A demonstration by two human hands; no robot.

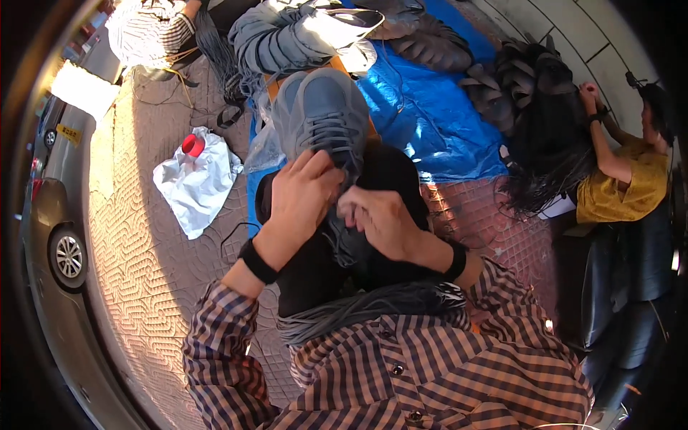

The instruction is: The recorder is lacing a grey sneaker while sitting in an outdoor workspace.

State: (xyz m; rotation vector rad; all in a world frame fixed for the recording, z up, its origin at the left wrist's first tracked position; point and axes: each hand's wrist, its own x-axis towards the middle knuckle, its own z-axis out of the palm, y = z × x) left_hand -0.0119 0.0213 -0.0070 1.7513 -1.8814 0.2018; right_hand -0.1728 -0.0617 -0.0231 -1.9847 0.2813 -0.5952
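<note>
Laces (365,304) in a dark gray bundle lie across my lap, over black trousers (394,175). Beyond them, a gray shoe (331,100) sits above my knees, toe pointing away. My left hand (304,193) arches over the shoe's lacing, fingers bent onto it; whether they pinch anything I cannot tell. My right hand (380,221) is curled just beside it, fingertips drawn in, perhaps around a lace end, which I cannot make out. I judge the shoe light, soft along the upper and firmer at the toe, so the sides of its lace opening should give the best hold; the laces look limp and apt to slip, better taken near their tips. Past the left edge of the blue tarp (441,129), a white bag (193,190) lies on the pavement (143,279). Gray uppers (494,97) heap at the tarp's right edge, near a person in yellow (634,190).
</note>
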